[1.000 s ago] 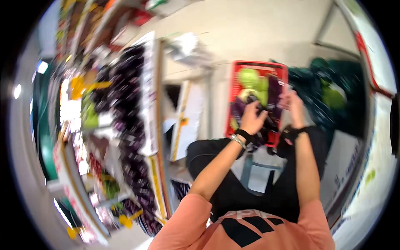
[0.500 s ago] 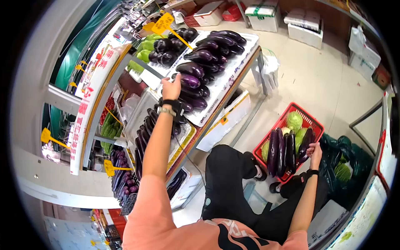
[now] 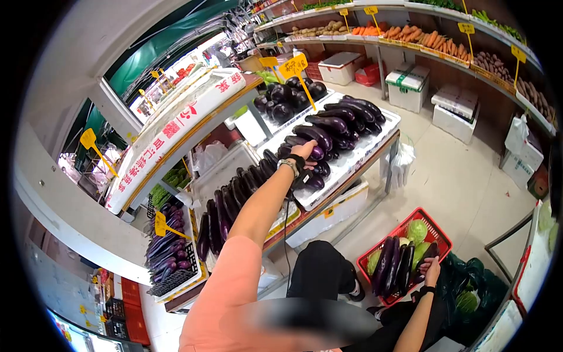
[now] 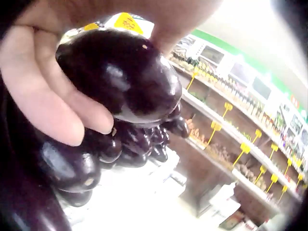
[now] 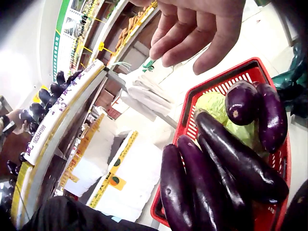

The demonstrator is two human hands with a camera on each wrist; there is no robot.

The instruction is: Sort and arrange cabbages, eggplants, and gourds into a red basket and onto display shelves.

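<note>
My left hand [image 3: 304,154] reaches out to a heap of plump, dark eggplants on a white foam tray [image 3: 384,132]. In the left wrist view its thumb and fingers [image 4: 43,96] curl round one glossy eggplant [image 4: 120,72] on top of others. At the lower right, my right hand [image 3: 431,270] hangs beside a red basket [image 3: 375,239] on the floor. Its fingers [image 5: 180,50] are loosely bent and hold nothing in the right wrist view. The basket contains several long eggplants [image 5: 236,154] and pale green cabbages [image 3: 417,232].
Slender eggplants [image 3: 226,211] fill a neighbouring tray, and rounder ones [image 3: 287,100] lie farther back. A yellow price tag [image 3: 294,66] stands over the stall. White foam boxes [image 3: 406,87] line the floor below the far shelves. A dark green plastic bag [image 3: 463,276] lies right of the basket.
My left hand has gone from the basket over to the eggplants on the stall and now grips one. My right hand stays by the basket. The head view has swung toward the stall and far shelves.
</note>
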